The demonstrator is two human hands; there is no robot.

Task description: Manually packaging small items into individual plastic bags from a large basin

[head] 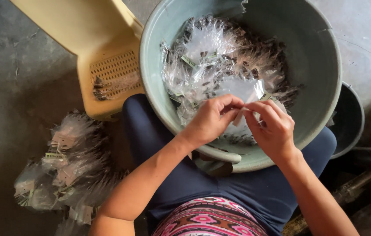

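Both bare forearms angle in from the lower frame, elbows spread wide, wrists converging at center. The left hand (209,120) curls knuckles-up, thumb and forefinger pinched together at the tips. The right hand (272,129) mirrors it, fingers bent inward, fingertips meeting those of the left. The two hands touch at the pinch, backs turned toward the camera.

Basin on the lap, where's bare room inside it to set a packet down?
Bare wall on the right of the grey-green basin, beyond the heap of clear packets. Crowded centre and near rim, where left hand and right hand pinch a packet.
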